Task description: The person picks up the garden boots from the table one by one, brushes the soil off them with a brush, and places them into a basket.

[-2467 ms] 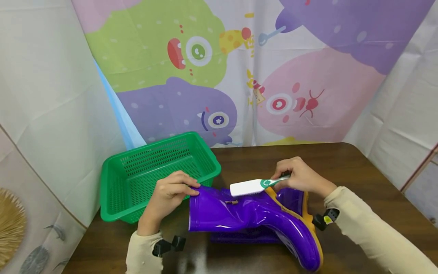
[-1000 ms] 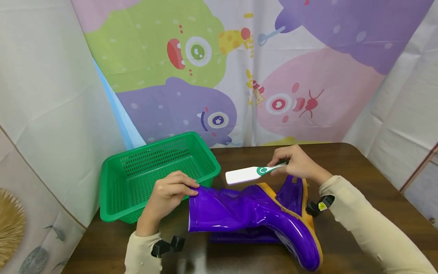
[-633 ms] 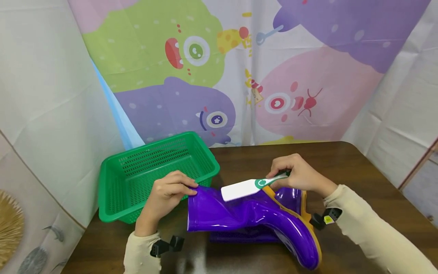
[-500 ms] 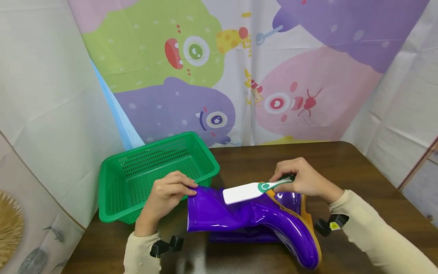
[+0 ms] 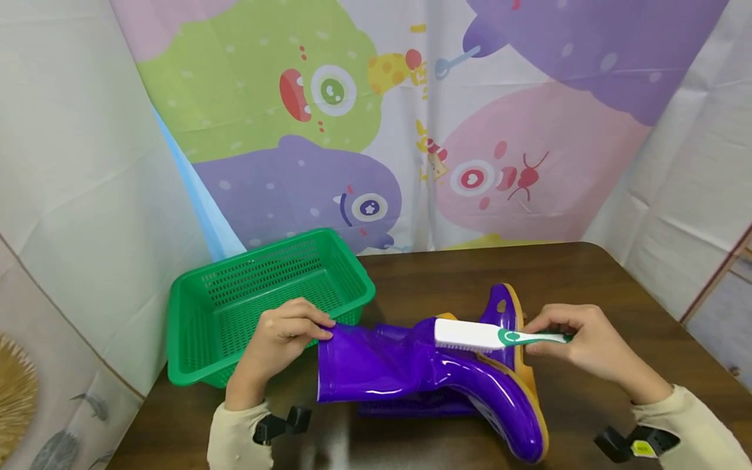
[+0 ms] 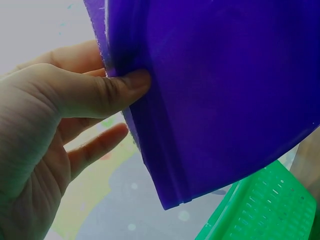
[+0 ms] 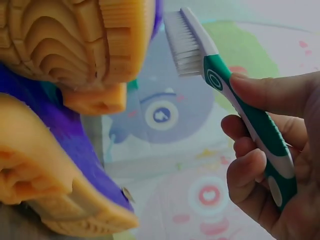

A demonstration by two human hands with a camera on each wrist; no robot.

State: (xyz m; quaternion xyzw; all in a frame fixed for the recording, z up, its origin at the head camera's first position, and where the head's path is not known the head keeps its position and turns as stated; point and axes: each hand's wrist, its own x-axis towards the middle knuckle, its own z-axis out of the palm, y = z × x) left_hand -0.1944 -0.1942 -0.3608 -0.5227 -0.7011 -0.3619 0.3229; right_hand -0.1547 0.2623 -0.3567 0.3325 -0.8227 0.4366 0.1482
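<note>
A glossy purple rain boot point(image 5: 376, 369) with a yellow-orange sole lies on its side, its shaft toward the left. My left hand point(image 5: 281, 339) pinches the rim of that shaft, the thumb point(image 6: 117, 90) on one face and fingers behind. In my right hand point(image 5: 587, 339) is a white-and-green brush point(image 5: 467, 334), gripped by its handle. Its white bristles point(image 7: 182, 45) face down, over the boot's ankle in the head view. A second purple boot point(image 5: 499, 316) lies partly hidden behind and under the first. A small brownish bit point(image 7: 127, 195) shows near its tip in the right wrist view.
A green perforated basket point(image 5: 176, 333) stands at the left, close behind my left hand. The dark wooden table point(image 5: 587, 281) ends at a cartoon-printed curtain point(image 5: 482, 143), with white cloth walls at both sides.
My right hand has carried the brush right, from over the shaft to the ankle, after lifting and lowering it. The brown bit on the shaft is gone from there. My left hand keeps its pinch.
</note>
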